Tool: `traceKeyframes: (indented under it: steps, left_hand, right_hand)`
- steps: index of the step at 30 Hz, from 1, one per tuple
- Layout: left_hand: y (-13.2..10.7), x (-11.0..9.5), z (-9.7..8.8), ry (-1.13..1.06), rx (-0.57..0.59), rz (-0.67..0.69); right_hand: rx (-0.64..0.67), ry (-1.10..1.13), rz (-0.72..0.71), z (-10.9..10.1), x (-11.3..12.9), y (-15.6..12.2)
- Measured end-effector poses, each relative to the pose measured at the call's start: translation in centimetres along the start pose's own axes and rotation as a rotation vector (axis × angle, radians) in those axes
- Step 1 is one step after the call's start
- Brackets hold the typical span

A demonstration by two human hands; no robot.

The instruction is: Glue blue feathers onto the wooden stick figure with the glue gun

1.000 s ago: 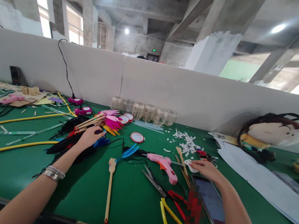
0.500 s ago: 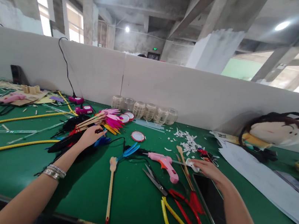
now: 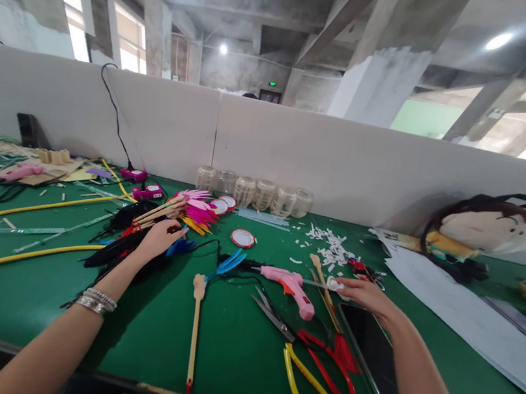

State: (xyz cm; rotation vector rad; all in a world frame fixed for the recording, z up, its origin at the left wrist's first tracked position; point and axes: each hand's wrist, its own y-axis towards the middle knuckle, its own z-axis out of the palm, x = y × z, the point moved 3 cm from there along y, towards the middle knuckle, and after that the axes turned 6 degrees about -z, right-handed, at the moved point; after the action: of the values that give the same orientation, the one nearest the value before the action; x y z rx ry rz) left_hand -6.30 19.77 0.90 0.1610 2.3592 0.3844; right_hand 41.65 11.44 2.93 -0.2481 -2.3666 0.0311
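Left of the pink glue gun (image 3: 290, 285), the left hand (image 3: 158, 239) stays curled on the feather sticks (image 3: 176, 210) — right of it, the right hand (image 3: 363, 293) still pinches a white scrap (image 3: 335, 285); little has moved.

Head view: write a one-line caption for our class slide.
Left hand on feathered sticks, right hand touching a small white piece beside a pink glue gun, on a green table.
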Motion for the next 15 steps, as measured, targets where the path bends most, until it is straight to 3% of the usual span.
traceKeyframes:
  steps: [15]
  left_hand:
    - [-0.07,-0.08,-0.05,0.005,0.014,0.001]
  right_hand:
    - [-0.049,-0.254,-0.057,-0.04,-0.16,-0.05]
